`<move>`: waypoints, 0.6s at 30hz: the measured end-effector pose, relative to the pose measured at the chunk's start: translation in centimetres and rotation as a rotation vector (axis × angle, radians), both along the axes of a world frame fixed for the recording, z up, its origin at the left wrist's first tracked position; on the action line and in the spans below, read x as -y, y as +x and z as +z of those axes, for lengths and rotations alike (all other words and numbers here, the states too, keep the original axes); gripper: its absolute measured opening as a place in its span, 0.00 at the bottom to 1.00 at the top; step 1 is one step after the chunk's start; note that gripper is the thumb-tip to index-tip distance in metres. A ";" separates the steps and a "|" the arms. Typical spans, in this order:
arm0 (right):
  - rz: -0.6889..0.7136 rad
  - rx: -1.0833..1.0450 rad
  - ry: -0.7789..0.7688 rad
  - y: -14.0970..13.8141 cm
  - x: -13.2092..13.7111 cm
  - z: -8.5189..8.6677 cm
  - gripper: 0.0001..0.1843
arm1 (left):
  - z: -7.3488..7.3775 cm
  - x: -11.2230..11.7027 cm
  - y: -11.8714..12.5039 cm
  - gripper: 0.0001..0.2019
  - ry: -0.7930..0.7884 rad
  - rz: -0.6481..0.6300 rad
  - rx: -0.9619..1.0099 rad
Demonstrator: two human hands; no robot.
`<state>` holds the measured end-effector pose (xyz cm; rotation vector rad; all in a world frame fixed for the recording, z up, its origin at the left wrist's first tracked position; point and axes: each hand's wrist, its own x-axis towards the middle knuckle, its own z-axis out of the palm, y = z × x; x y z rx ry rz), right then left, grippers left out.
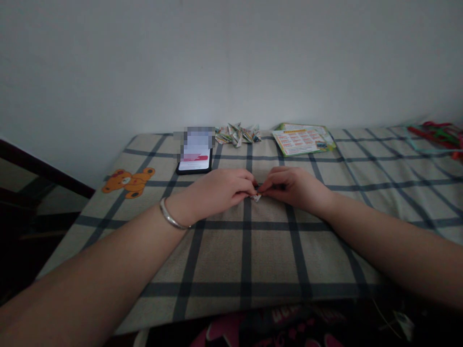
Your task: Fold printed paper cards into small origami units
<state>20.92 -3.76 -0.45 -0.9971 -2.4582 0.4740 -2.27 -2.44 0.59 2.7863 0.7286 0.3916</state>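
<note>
Both hands meet over the middle of the table, pinching a small folded piece of paper (256,197) between their fingertips. My left hand (227,190), with a silver bangle (170,215) at the wrist, is closed on its left side. From the right, my right hand (291,187) grips it with thumb and forefinger. Most of the paper is hidden by the fingers; only a small pale, printed corner shows below them. Beyond my hands lie several folded paper pieces (237,135) in printed colours, grouped together near the wall.
A phone (194,164) with a lit screen lies behind my left hand. Printed leaflets (302,140) are stacked at the back right. Coloured strands (436,135) lie at the far right. An orange bear figure (126,182) is on the checked tablecloth (217,255). A white wall (231,62) borders the table.
</note>
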 end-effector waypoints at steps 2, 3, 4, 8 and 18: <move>0.007 -0.004 0.002 0.0 -0.1 -0.1 0.06 | -0.1 0.0 -0.1 0.11 -0.007 0.007 0.003; 0.009 -0.003 -0.001 0.0 -0.1 -0.1 0.06 | -0.1 -0.1 -0.1 0.11 -0.011 0.006 0.006; 0.011 0.000 -0.006 0.0 -0.1 0.0 0.07 | -0.1 -0.1 -0.1 0.11 -0.015 0.003 0.012; -0.089 0.043 -0.046 -0.4 0.2 0.2 0.07 | -0.4 -0.3 -0.2 0.10 -0.016 0.005 0.055; -0.247 0.152 0.031 -1.1 0.3 0.0 0.19 | -0.5 -1.0 -0.1 0.03 -0.076 0.015 0.144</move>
